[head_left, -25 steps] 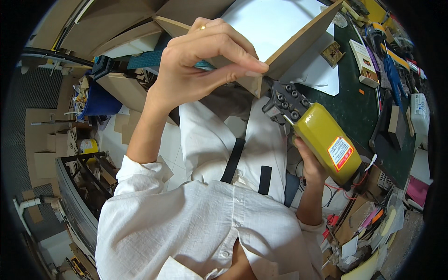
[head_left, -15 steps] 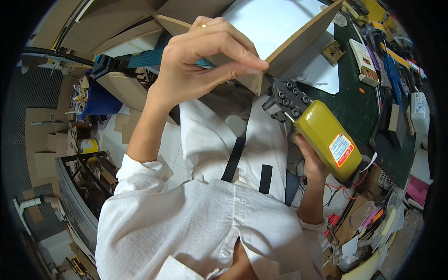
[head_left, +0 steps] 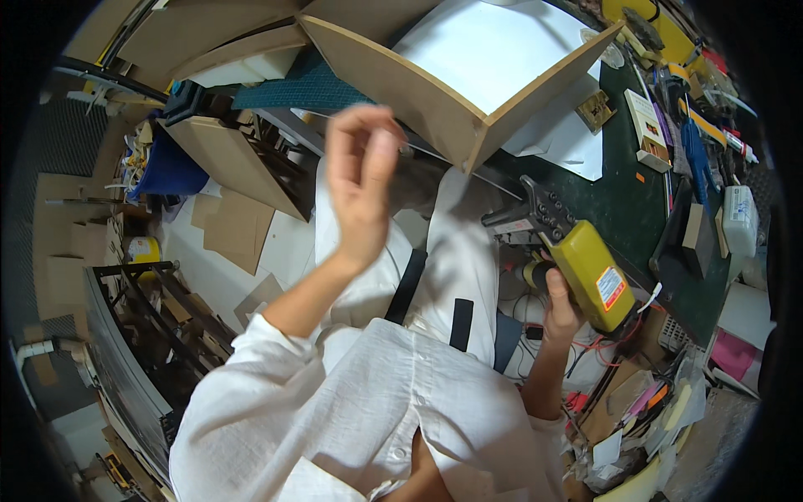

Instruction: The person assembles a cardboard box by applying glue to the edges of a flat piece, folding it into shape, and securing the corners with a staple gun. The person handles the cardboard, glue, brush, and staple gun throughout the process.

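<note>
My left hand [head_left: 360, 184] is raised left of the wooden panels, apart from them. Its fingers look curled toward the thumb, but motion smears the tips and I cannot tell whether anything is between them. In my right hand [head_left: 559, 314] is a yellow nail gun [head_left: 590, 276] with a black bolted head, its nose pointing left. A fibreboard panel [head_left: 401, 88] and a second fibreboard panel [head_left: 544, 88] meet in an upright corner above the nail gun, over my knees. The nail gun's head is below that corner and apart from it.
A green-topped table [head_left: 623, 192] holds white sheets [head_left: 468, 42], a small box [head_left: 648, 130] and scattered tools. A blue bin [head_left: 171, 171] stands left, near cardboard pieces [head_left: 238, 230]. Red cables [head_left: 606, 343] hang at lower right, beside piled scraps.
My left hand has left the panels' corner and moved down and left. The nail gun has drawn back from the corner, slightly downward, still in my right hand.
</note>
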The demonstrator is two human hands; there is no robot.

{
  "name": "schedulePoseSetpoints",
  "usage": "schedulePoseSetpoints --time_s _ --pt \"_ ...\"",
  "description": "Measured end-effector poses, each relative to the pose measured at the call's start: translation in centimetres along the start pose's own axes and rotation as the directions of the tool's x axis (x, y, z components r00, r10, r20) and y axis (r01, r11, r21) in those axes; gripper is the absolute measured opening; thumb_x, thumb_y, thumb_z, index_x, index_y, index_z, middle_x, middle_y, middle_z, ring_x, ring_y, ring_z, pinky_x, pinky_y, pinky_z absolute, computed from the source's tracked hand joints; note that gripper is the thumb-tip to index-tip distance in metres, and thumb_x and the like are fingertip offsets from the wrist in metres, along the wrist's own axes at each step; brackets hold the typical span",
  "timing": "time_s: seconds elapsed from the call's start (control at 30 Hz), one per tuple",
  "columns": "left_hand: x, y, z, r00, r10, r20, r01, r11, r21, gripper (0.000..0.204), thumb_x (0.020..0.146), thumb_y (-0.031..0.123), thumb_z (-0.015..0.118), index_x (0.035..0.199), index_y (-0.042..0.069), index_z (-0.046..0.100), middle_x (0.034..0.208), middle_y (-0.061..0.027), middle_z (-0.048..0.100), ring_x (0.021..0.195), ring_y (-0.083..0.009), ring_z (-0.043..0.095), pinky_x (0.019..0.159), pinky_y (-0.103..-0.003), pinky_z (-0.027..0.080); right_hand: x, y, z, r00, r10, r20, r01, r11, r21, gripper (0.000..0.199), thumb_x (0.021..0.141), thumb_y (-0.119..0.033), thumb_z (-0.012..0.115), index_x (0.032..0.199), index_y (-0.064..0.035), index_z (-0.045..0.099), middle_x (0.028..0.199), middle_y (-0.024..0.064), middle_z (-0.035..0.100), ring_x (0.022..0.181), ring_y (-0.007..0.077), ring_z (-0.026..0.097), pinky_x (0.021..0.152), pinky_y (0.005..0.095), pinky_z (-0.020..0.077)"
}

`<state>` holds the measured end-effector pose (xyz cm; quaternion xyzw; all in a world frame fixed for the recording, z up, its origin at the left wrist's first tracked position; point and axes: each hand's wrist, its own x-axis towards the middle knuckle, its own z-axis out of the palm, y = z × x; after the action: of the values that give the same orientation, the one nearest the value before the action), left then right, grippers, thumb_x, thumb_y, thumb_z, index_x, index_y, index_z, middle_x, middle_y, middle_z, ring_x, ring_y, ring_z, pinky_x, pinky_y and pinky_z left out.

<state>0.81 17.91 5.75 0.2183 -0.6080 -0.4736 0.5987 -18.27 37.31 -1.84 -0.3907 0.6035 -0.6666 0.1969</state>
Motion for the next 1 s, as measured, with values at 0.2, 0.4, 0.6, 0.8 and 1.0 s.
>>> schedulePoseSetpoints --time_s 0.2,0.4,0.6,0.8,1.0 --pt "-5.8 -2.6 2.5 0.767 -0.601 0.224 0.625 0.624 -0.469 0.035 0.102 0.029 0.047 0.124 0.003 0.048 0.111 -0.0105 0.059 0.103 -0.0173 0.058 0.095 -0.032 0.045 -1.0 0.1 1.0 0.999 0.050 -0.004 -0.051 0.998 -0.044 0.040 0.083 0.003 0.065 0.122 0.0051 0.056 0.110 0.0128 0.063 0.096 0.0230 0.064 0.089 0.0353 0.0498" --pt "-4.7 -2.7 3.2 0.713 -0.628 0.311 0.659 0.450 -0.603 0.031 0.100 0.026 0.051 0.121 0.004 0.052 0.111 -0.0095 0.064 0.095 -0.0148 0.064 0.088 -0.026 0.053 -1.0 -0.2 1.9 0.996 0.091 0.011 -0.090 0.994 -0.063 0.039 0.085 0.001 0.065 0.122 0.0043 0.056 0.109 0.0112 0.064 0.096 0.0204 0.063 0.089 0.0322 0.0480" --pt "-5.0 -4.4 3.6 0.722 -0.620 0.306 0.621 0.386 -0.682 0.031 0.096 0.021 0.059 0.120 0.002 0.054 0.105 -0.0099 0.066 0.094 -0.0136 0.066 0.084 -0.024 0.056 -0.7 0.1 2.8 0.995 0.099 0.007 -0.099 0.994 -0.054 0.038 0.085 -0.002 0.067 0.121 0.0026 0.058 0.109 0.0100 0.065 0.096 0.0192 0.063 0.089 0.0317 0.0474" --pt "-5.4 -5.2 3.7 0.753 -0.575 0.319 0.575 0.341 -0.743 0.023 0.095 0.017 0.061 0.113 0.004 0.057 0.101 -0.0069 0.067 0.091 -0.0123 0.067 0.080 -0.022 0.056 -0.2 -0.1 3.3 0.991 0.127 0.041 -0.126 0.992 -0.029 0.033 0.079 -0.001 0.075 0.108 -0.0002 0.060 0.099 0.0050 0.061 0.091 0.0153 0.057 0.085 0.0283 0.0437" --pt "-4.9 -5.3 3.2 0.761 -0.545 0.353 0.594 0.367 -0.716 0.020 0.095 0.015 0.061 0.112 0.004 0.058 0.095 -0.0044 0.065 0.082 -0.0079 0.063 0.071 -0.017 0.052 0.8 -0.6 3.9 0.990 0.106 0.095 -0.101 0.993 -0.054 0.026 0.079 -0.002 0.075 0.100 -0.0009 0.059 0.090 0.0035 0.056 0.082 0.0139 0.054 0.076 0.0274 0.0427"
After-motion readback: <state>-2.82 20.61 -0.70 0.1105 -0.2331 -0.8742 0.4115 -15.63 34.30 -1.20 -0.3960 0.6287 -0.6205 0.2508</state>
